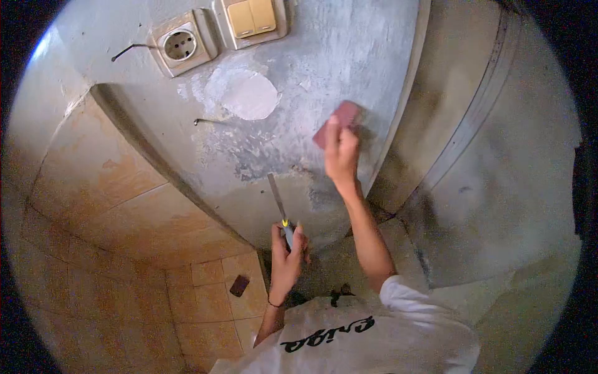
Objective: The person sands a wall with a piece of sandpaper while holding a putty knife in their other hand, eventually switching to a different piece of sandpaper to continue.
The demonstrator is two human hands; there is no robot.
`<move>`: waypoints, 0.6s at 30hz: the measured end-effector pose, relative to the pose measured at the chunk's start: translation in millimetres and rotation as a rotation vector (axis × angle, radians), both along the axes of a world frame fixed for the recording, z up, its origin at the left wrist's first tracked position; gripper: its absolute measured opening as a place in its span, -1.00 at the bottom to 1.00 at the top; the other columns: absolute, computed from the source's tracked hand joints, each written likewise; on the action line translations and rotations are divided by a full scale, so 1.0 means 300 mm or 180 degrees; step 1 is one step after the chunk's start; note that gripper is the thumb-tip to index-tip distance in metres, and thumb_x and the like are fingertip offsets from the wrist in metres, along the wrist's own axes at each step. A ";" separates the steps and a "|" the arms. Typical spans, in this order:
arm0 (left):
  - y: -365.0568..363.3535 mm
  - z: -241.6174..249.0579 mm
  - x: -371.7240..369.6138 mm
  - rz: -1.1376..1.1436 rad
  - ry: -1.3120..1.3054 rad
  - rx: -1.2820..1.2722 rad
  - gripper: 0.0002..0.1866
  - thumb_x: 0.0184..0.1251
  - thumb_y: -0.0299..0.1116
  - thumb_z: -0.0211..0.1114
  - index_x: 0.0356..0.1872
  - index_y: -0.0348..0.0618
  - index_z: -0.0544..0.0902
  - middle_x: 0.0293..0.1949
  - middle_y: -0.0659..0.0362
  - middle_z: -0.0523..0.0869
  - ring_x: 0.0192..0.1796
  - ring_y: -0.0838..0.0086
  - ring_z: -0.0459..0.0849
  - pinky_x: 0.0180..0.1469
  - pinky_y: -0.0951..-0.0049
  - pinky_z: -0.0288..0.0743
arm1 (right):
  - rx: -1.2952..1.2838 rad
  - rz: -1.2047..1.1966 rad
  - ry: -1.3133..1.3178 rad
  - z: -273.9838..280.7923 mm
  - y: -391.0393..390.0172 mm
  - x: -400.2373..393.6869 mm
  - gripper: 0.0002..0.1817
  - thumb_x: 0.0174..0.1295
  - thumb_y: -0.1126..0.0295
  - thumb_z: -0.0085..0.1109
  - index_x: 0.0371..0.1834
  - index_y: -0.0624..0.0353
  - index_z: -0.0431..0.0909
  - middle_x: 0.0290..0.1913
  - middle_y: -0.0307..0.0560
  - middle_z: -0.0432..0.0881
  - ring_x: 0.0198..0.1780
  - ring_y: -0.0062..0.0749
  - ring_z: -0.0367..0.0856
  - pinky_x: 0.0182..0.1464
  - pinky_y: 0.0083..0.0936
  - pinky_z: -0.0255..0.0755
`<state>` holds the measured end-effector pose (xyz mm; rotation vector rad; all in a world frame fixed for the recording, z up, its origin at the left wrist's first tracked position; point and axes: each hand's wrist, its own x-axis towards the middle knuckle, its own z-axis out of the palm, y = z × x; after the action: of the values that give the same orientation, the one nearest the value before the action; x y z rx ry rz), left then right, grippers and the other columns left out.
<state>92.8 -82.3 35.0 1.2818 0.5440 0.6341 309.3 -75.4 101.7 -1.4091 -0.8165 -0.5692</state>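
My right hand (341,156) is closed round a reddish-brown sanding block (347,114) and holds it against the grey, patchy wall (349,50). Lower and to the left, my left hand (288,255) grips a tool with a long, narrow metal blade (276,196) and a grey handle with a yellow collar. Its blade points up toward the wall; whether it touches is not clear. A round whitish patch (250,95) of filler lies on the wall to the left of the block.
A socket (180,45) and a double switch (251,17) sit at the wall's top. Two thin pieces stick out nearby. A dark reddish block (239,285) lies on the tiles (208,293) at lower left. A curved frame edge (408,81) runs right of my right hand.
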 end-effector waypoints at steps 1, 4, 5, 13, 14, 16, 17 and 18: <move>-0.010 0.007 -0.003 0.0067 0.0027 -0.0051 -0.80 0.56 -0.27 0.07 -0.13 -0.14 0.29 -0.49 0.28 0.43 -0.55 0.63 0.42 -0.56 0.57 0.35 | 0.0092 -0.0174 0.0322 0.001 -0.015 0.024 -0.48 0.48 0.25 -0.04 -0.67 0.32 0.33 -0.75 -0.02 0.24 -0.66 -0.45 0.20 -0.55 -0.37 0.12; -0.040 -0.001 0.012 0.0142 0.0079 -0.0099 -0.80 0.56 -0.26 0.07 -0.14 -0.14 0.29 -0.50 0.28 0.43 -0.55 0.63 0.42 -0.56 0.57 0.35 | 0.0208 0.0007 -0.0067 -0.036 -0.003 0.014 -0.49 0.49 0.25 -0.03 -0.66 0.31 0.30 -0.75 -0.10 0.20 -0.64 -0.53 0.15 -0.56 -0.38 0.06; -0.046 -0.007 0.020 0.0159 0.0087 -0.0062 -0.80 0.56 -0.26 0.07 -0.15 -0.13 0.29 -0.51 0.29 0.42 -0.55 0.64 0.41 -0.56 0.57 0.35 | 0.0304 -0.0002 -0.0634 -0.057 -0.001 0.021 -0.48 0.49 0.25 -0.03 -0.68 0.29 0.27 -0.75 -0.14 0.17 -0.62 -0.59 0.13 -0.56 -0.39 0.04; -0.105 -0.018 0.069 0.0023 0.0073 0.0111 -0.79 0.56 -0.25 0.07 -0.16 -0.14 0.29 -0.51 0.29 0.41 -0.55 0.65 0.39 -0.55 0.56 0.34 | 0.0255 0.0186 0.0103 -0.208 -0.106 0.144 -0.49 0.51 0.22 -0.08 -0.63 0.24 0.19 -0.66 -0.35 0.15 -0.55 -0.67 0.09 -0.52 -0.45 0.00; -0.111 -0.026 0.078 0.0002 0.0104 0.0176 -0.79 0.56 -0.25 0.08 -0.16 -0.14 0.29 -0.50 0.29 0.41 -0.55 0.65 0.39 -0.55 0.56 0.34 | 0.0358 -0.0081 0.0221 -0.253 -0.108 0.172 -0.49 0.52 0.21 -0.08 -0.62 0.25 0.19 -0.65 -0.35 0.13 -0.55 -0.67 0.08 -0.51 -0.46 -0.01; -0.122 -0.021 0.089 -0.0041 0.0140 0.0131 -0.79 0.56 -0.25 0.08 -0.16 -0.14 0.29 -0.49 0.29 0.41 -0.54 0.65 0.38 -0.55 0.56 0.34 | 0.0193 -0.0301 0.0979 -0.318 -0.151 0.192 -0.52 0.52 0.20 -0.09 -0.58 0.24 0.20 -0.59 -0.37 0.11 -0.50 -0.68 0.07 -0.48 -0.47 -0.01; -0.127 -0.019 0.096 -0.0058 0.0157 0.0079 -0.78 0.56 -0.25 0.08 -0.15 -0.14 0.29 -0.49 0.29 0.41 -0.53 0.66 0.38 -0.55 0.57 0.34 | 0.0177 -0.0277 0.0990 -0.345 -0.151 0.207 -0.52 0.52 0.20 -0.09 -0.58 0.24 0.20 -0.59 -0.37 0.11 -0.50 -0.68 0.07 -0.48 -0.47 -0.01; -0.130 -0.018 0.100 -0.0043 0.0167 0.0074 -0.78 0.56 -0.25 0.08 -0.15 -0.14 0.29 -0.49 0.29 0.41 -0.53 0.66 0.38 -0.55 0.57 0.34 | 0.0414 -0.0194 0.0961 -0.337 -0.151 0.203 -0.51 0.52 0.19 -0.09 -0.59 0.23 0.19 -0.59 -0.39 0.10 -0.50 -0.68 0.06 -0.48 -0.47 -0.01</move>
<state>122.7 -121.3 29.5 1.3260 0.5722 0.5983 370.1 -120.6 0.5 -1.3624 -0.4886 -0.4339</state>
